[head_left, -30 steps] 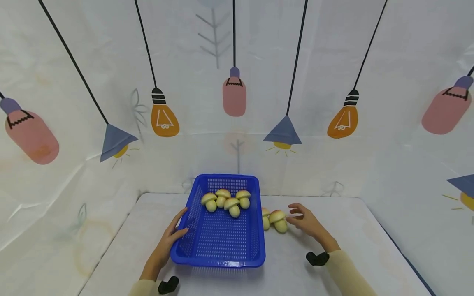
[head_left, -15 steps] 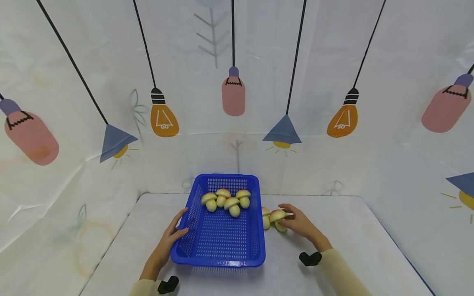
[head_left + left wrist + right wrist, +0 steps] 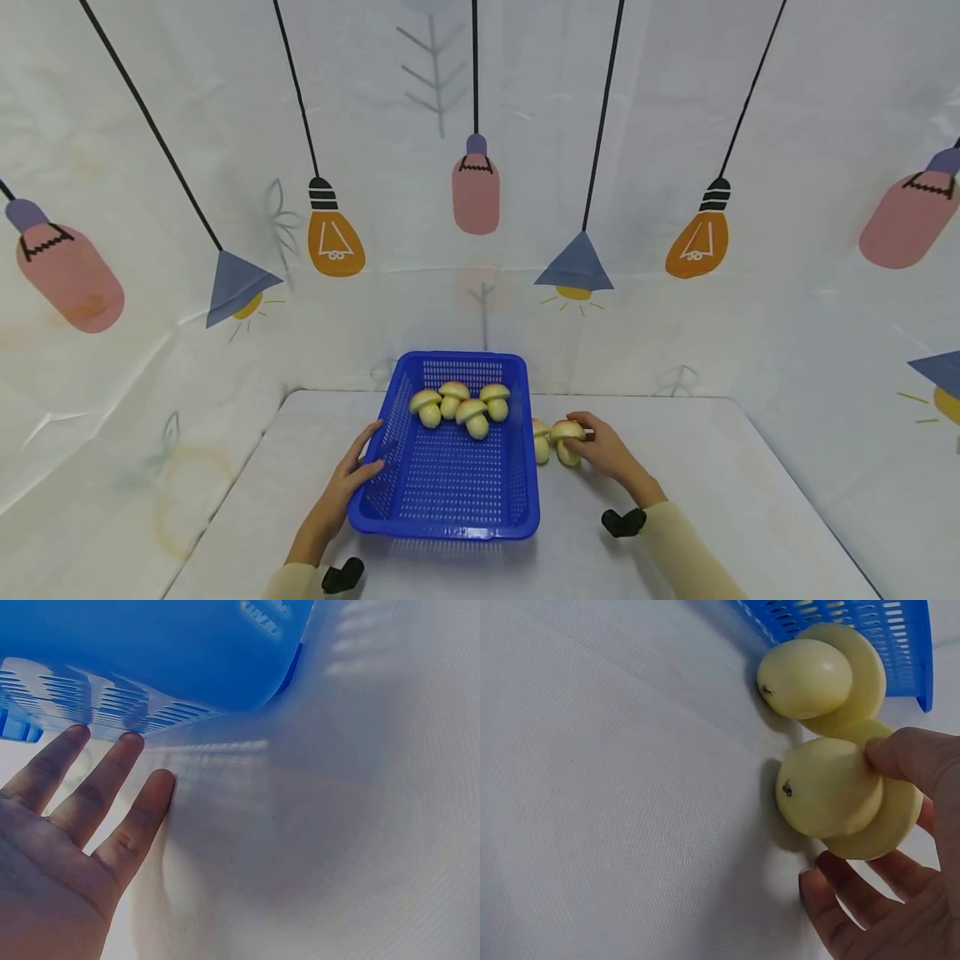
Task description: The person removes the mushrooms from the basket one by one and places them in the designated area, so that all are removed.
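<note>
A blue plastic basket (image 3: 442, 500) stands mid-table, holding several mushroom-shaped pieces (image 3: 472, 417) with pale stems and yellow-brown caps toward its far end. My left hand (image 3: 341, 483) holds its left side, thumb over the rim; in the left wrist view three straight fingers (image 3: 97, 791) lie along the slotted outer wall. Right of the basket, two more mushrooms lie side by side on the table. My right hand (image 3: 611, 450) grips the outer mushroom (image 3: 829, 787), thumb near the join of stem and cap, other fingers round the far side. The other mushroom (image 3: 806, 679) lies against the basket wall.
The white-covered table (image 3: 712, 467) extends to both sides. A white sheet (image 3: 480, 317) printed with hanging lamps rises behind it. Dark straps (image 3: 624, 522) sit at the wrists, by cream sleeves (image 3: 686, 550).
My right hand has moved left onto the outer mushroom and closed its thumb and fingers round it. My left hand and the basket have stayed in place.
</note>
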